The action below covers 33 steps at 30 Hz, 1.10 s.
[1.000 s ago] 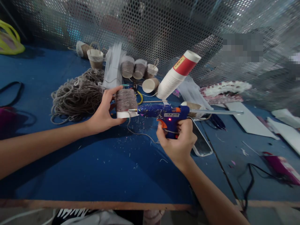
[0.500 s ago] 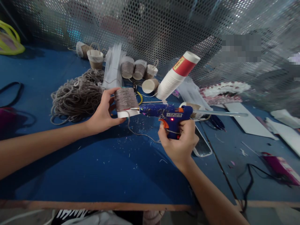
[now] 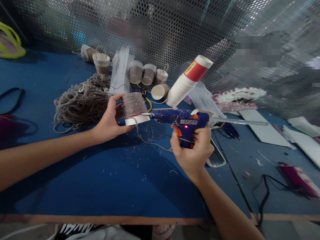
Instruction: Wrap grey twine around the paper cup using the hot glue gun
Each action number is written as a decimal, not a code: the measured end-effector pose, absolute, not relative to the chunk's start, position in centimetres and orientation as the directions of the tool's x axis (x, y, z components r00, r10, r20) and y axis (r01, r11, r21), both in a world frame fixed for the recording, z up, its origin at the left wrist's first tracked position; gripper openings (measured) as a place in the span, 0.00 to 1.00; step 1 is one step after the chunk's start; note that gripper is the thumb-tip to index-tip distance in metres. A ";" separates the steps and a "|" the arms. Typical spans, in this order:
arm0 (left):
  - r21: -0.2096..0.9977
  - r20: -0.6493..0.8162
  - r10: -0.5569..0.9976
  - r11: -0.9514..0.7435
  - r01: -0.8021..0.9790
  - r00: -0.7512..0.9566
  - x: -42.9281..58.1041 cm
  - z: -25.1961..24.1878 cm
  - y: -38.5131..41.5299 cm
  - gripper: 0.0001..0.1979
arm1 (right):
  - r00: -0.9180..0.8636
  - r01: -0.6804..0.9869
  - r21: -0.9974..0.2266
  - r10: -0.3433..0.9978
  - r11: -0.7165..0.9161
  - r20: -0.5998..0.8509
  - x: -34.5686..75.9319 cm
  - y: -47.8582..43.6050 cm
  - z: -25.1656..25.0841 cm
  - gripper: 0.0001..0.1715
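My left hand [image 3: 110, 116] grips a paper cup [image 3: 135, 106] between thumb and fingers, the cup upside down or on its side, I cannot tell which. Grey-brown cord is wound round most of it, leaving a white band bare at the lower edge. Wrapped in my right hand [image 3: 192, 151] is a blue hot glue gun [image 3: 175, 117] with an orange trigger and a lit red light. Its metal nozzle points left, at the cup's white band just below the cord. A loose cord [image 3: 155, 143] trails from the cup to my right hand. A clear glue stick [image 3: 240, 122] sticks out behind the gun.
A heap of grey cord [image 3: 81, 101] lies left of the cup. Several cord-wrapped cups [image 3: 136, 71] stand behind, beside a tilted stack of white paper cups [image 3: 182, 86]. A phone [image 3: 217, 158] lies by my right wrist. White boards [image 3: 265, 128] and a magenta pouch [image 3: 300, 180] are at the right.
The glue gun and my right hand have shifted slightly to the right, drawing the nozzle along toward the cup's right edge. My left hand holds the cup almost still.
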State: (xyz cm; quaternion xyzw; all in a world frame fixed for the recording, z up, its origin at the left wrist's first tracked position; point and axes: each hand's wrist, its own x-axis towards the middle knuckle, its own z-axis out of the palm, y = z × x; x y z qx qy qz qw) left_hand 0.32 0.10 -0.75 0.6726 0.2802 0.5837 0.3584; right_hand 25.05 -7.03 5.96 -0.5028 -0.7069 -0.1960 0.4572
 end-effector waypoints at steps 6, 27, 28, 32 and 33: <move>0.817 0.573 0.804 -0.577 -0.029 0.158 0.4 -0.5 0.0 0.39 | -0.069 0.875 -0.195 0.513 0.443 0.856 25.2 -6.9 6.0 0.17; 0.796 0.600 0.781 -0.605 -0.029 0.171 0.1 -0.7 0.2 0.39 | -0.006 0.890 -0.252 0.565 0.379 0.825 25.0 -6.9 6.4 0.17; 0.796 0.599 0.782 -0.604 -0.030 0.173 0.1 -0.7 0.2 0.39 | -0.004 0.890 -0.255 0.566 0.377 0.824 25.1 -6.9 6.4 0.17; 0.794 0.603 0.779 -0.607 -0.034 0.173 0.0 -0.7 0.1 0.39 | -0.011 0.888 -0.243 0.547 0.390 0.837 25.1 -6.8 6.4 0.17; 0.790 0.608 0.775 -0.612 -0.034 0.172 0.0 -0.7 0.1 0.39 | -0.013 0.887 -0.240 0.541 0.395 0.841 25.1 -6.8 6.4 0.17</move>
